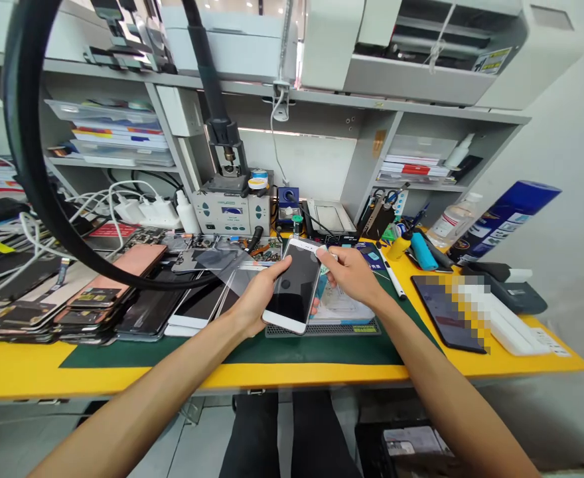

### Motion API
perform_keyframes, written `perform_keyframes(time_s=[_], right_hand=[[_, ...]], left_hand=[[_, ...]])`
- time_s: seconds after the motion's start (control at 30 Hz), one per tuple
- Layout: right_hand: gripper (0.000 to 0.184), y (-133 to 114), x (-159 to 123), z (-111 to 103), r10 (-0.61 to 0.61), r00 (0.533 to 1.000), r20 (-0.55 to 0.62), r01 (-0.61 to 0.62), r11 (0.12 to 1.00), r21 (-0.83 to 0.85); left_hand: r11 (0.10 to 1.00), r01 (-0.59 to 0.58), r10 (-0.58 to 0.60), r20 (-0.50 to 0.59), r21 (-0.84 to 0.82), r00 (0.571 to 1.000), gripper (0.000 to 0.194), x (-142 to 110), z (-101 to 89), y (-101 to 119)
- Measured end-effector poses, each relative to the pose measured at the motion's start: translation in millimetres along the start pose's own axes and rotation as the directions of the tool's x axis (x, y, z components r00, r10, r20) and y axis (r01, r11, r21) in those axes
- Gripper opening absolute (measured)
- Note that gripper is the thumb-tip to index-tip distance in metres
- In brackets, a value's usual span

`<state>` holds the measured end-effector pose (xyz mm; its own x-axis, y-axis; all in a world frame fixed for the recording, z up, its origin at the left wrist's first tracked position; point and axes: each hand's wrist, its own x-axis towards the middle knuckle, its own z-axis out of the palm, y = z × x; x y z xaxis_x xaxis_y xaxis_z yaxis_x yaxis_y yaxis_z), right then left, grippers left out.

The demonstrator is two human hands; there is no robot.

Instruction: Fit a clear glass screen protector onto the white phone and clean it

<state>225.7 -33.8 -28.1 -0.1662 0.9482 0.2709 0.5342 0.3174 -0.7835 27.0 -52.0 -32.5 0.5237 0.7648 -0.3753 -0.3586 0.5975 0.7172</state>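
A white-framed smartphone (296, 282) with a dark screen is held tilted above the bench, its screen towards me. My left hand (257, 295) grips it from the left, thumb on the edge and fingertips showing past the right side. At the phone's top right corner, my right hand (349, 269) is closed, with the thumb against the corner. Its other fingers are curled partly out of sight behind. Below and behind the phone, a light printed box (344, 309) lies on a dark perforated tray (366, 328) over the green mat (252, 352).
Stacked phones and phone parts (73, 292) cover the left side, with white cables over them. A black ring lamp (28, 133) arcs across the left foreground. Behind stands a rework station (232, 212). At right are a dark tablet (446, 312), a white pen (393, 275) and a blue spray can (506, 219).
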Motion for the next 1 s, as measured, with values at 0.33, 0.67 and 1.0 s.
perform_keyframes(time_s=[0.33, 0.67, 1.0], right_hand=[[0.055, -6, -6, 8, -0.048, 0.994, 0.096, 0.045, 0.998, 0.033], [0.055, -13, -12, 20, -0.028, 0.976, 0.218, 0.012, 0.997, 0.073], [0.054, -19, -16, 28, -0.059, 0.942, 0.33, 0.01, 0.989, 0.148]], left_hand=[[0.986, -0.154, 0.153, -0.024, -0.067, 0.988, 0.037, 7, -10.1, -5], [0.966, -0.227, 0.212, -0.126, -0.126, 0.969, 0.032, 10, -9.4, 0], [0.931, -0.311, 0.281, -0.169, -0.193, 0.945, 0.034, 6, -8.8, 8]])
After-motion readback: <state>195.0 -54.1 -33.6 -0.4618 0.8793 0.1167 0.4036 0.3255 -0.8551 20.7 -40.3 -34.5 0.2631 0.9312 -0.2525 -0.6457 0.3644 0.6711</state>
